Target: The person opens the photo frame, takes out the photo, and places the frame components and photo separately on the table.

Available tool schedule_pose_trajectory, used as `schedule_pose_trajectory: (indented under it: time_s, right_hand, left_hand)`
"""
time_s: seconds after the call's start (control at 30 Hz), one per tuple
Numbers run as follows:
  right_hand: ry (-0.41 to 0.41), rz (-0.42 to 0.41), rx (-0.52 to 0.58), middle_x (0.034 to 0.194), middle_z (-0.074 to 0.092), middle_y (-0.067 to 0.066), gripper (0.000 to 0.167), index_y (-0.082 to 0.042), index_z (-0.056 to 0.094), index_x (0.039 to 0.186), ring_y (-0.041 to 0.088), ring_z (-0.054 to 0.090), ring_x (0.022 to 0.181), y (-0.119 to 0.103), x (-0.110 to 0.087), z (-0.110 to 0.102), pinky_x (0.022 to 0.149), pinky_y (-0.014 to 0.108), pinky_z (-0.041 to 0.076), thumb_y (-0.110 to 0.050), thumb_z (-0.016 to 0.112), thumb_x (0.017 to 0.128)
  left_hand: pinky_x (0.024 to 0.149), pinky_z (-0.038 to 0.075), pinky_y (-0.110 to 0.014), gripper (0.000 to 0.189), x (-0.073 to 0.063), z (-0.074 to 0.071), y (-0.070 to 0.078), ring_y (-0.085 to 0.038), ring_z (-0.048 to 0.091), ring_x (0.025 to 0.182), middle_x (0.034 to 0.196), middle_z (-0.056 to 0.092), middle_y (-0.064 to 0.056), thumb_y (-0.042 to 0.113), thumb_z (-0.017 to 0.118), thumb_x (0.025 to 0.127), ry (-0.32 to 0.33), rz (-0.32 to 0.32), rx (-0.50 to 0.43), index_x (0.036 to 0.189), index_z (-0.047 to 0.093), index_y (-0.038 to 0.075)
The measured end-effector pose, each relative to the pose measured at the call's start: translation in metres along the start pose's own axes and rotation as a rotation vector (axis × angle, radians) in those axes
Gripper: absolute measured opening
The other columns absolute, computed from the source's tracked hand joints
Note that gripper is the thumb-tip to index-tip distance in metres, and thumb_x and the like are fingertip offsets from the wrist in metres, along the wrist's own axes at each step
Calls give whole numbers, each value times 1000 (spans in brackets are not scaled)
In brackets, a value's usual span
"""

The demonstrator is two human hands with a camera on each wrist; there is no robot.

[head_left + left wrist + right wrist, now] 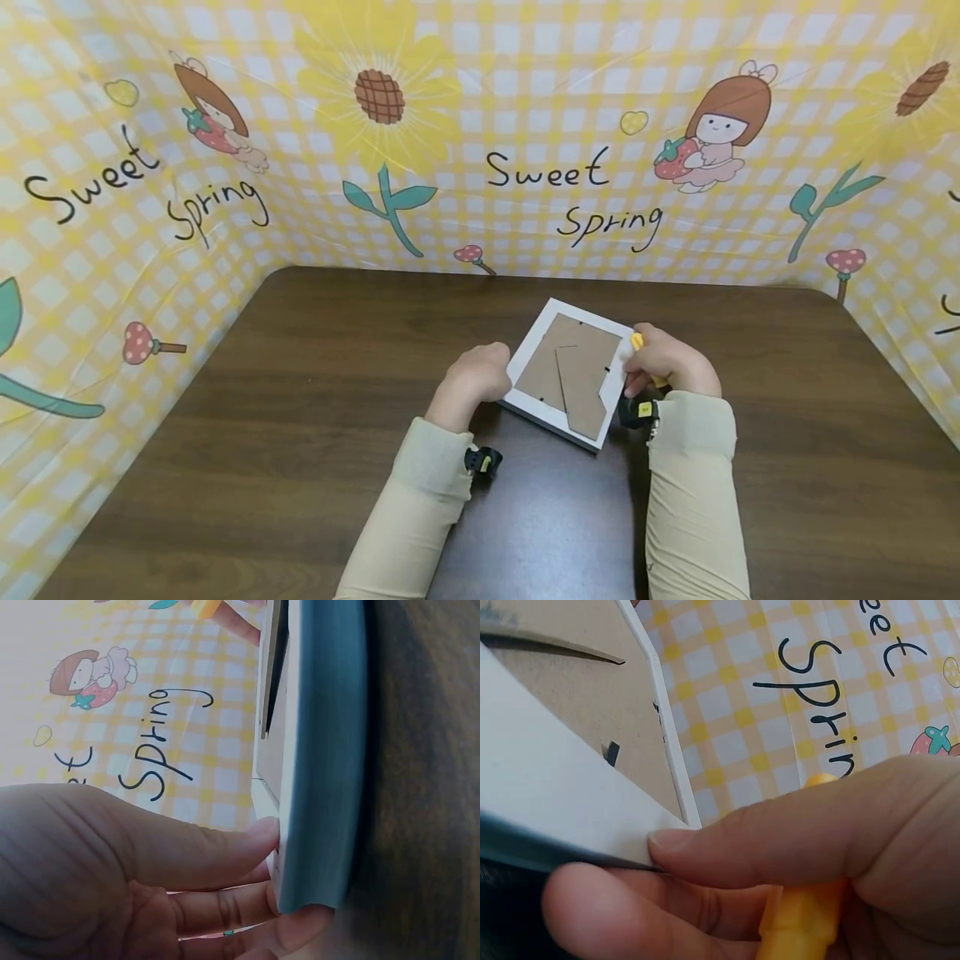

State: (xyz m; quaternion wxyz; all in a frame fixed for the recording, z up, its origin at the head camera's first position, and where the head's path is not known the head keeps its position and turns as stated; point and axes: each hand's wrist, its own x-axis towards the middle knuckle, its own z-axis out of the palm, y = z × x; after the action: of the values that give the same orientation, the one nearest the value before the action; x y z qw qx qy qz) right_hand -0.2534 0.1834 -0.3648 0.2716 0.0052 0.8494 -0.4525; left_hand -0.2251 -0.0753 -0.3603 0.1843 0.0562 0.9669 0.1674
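Note:
A white picture frame (pixel 531 337) is turned back side up above the table, showing its brown backing board (pixel 538 371) and a stand flap (pixel 582 392). Small dark tabs (pixel 613 754) sit along the board's edge. My left hand (pixel 474 377) pinches the frame's left side, with the thumb on the back face. On the opposite side my right hand (pixel 675 358) pinches the border between thumb and finger. That hand also holds a yellow, stick-like object (pixel 801 919) against the palm; its ends are mostly hidden, so I cannot tell its kind.
The dark brown wooden table (pixel 300 467) spreads around both arms. A yellow checked cloth (pixel 510 100) with flowers and lettering stands as a wall behind the table and along its sides. A black camera strap (pixel 483 461) is on the left wrist, with another (pixel 637 412) on the right.

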Motion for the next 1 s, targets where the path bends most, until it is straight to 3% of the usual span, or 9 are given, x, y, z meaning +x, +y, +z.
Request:
schedule_pose_trajectory:
  time_s: [0.3,0.8,1.0]
  right_hand:
    - [26,15,-25,90,61,17,53,7,24,139,16,69,63,0,-4,-4,56,25,42,3,49,92]
    - [61,0,-77,77,65,11,26,12,48,113,15,65,63,5,-9,-4,58,29,45,3,50,88]
    - [56,5,-60,77,65,10,27,13,51,110,16,64,64,9,-12,-8,57,28,44,4,51,85]
  left_hand:
    - [60,41,-33,7,1,0,0,-22,49,70,85,58,-8,4,54,94,11,8,-16,96,61,5]
    - [60,43,-35,8,0,1,0,-22,51,71,87,63,-7,3,55,93,56,-25,-55,91,62,7]
    - [58,41,-32,10,1,3,-3,-20,51,68,85,63,-6,2,56,93,75,-11,-97,91,64,7]
